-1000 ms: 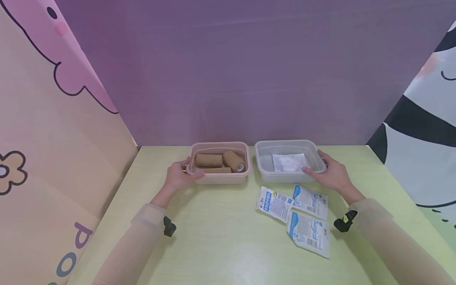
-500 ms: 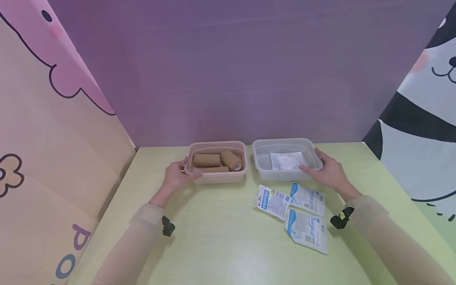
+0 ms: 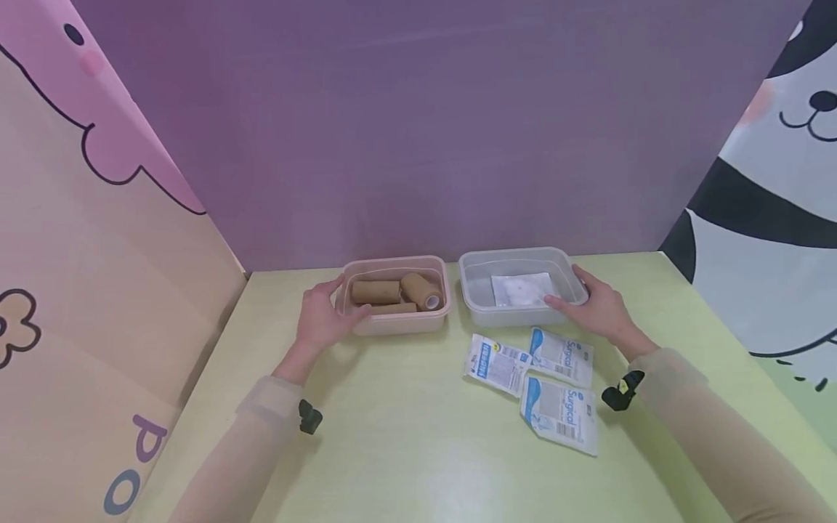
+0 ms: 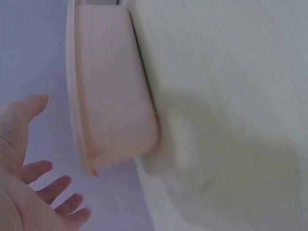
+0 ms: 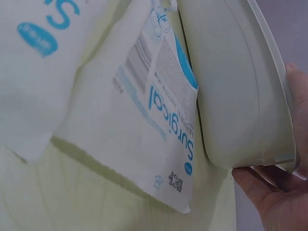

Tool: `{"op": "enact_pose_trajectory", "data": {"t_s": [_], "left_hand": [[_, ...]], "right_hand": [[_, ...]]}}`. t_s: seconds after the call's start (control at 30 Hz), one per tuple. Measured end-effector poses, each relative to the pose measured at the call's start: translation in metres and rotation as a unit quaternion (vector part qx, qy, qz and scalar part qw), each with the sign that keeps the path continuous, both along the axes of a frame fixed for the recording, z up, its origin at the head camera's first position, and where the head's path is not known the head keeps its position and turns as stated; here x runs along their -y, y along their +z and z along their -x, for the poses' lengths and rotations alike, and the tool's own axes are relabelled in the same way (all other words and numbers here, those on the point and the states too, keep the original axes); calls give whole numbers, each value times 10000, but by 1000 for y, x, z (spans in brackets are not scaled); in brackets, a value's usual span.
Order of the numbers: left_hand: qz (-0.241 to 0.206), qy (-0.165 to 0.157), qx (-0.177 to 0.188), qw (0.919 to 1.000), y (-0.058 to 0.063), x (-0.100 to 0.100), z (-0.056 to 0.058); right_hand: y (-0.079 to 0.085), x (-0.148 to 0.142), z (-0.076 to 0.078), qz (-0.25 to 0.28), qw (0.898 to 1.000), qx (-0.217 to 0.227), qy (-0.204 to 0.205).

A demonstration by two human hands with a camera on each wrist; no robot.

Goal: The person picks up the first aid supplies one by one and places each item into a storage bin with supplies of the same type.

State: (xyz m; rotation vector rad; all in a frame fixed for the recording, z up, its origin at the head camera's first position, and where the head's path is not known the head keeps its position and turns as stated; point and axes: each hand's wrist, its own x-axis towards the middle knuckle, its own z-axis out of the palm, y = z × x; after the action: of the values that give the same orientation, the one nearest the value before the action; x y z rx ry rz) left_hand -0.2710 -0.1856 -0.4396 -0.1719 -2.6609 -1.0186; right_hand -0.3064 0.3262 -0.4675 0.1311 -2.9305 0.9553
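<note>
At the left end of a pink plastic box (image 3: 400,325) is my left hand (image 3: 323,319). In the left wrist view this hand (image 4: 29,183) stands a little apart from the box, thumb and fingers spread loosely. Several brown bandage rolls (image 3: 375,292) lie in the pink box. My right hand (image 3: 598,309) grips the right end of a white plastic box (image 3: 513,317), thumb over the rim and fingers against the outer end. A flat white packet (image 3: 521,289) lies inside that box. In the right wrist view, fingers (image 5: 255,187) touch the box's end.
Three printed packets lie on the table in front of the white box: a small packet (image 3: 497,365), a "Surgical" packet (image 3: 564,356) and a larger "Surgical" packet (image 3: 560,415). A purple panel (image 3: 418,145) rises behind both boxes. Cartoon-printed walls flank the pale yellow table (image 3: 405,450).
My left hand has loosened from the pink box's end. The right hand keeps its grip on the white box. The head view has shifted slightly; the boxes and packets keep their arrangement.
</note>
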Motion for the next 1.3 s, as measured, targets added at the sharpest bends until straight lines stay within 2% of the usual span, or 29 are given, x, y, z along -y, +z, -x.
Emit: {"op": "enact_pose_trajectory", "data": {"t_s": [0.1,0.17,0.37,0.53,0.63,0.7,0.9,1.1,1.3], "left_hand": [[419,-262,-707,9963,5,-12,1],[541,-386,-900,9937,9,-21,0],[436,-722,-729,9938,23,-57,-6],[587,-1093,-827,9888,27,-92,-7],[571,-1319,-708,9871,27,-117,-10],[585,-1449,-493,9865,26,-134,-15],[983,-1923,-148,9763,22,-175,-30],[1334,-2340,188,9629,13,-200,-38],[1342,-2573,694,9544,5,-213,-42]], "right_hand": [[-1,0,0,-11,10000,37,7],[0,0,-1,-19,10000,57,36],[6,1,-3,20,10000,24,0],[9,0,-3,40,10000,60,-10],[9,0,-4,97,9998,149,-41],[10,-1,-5,107,9998,184,-56],[10,-2,-6,145,9996,237,-26],[10,-1,-7,237,9992,305,-42],[9,-2,-7,244,9993,289,-35]]}}
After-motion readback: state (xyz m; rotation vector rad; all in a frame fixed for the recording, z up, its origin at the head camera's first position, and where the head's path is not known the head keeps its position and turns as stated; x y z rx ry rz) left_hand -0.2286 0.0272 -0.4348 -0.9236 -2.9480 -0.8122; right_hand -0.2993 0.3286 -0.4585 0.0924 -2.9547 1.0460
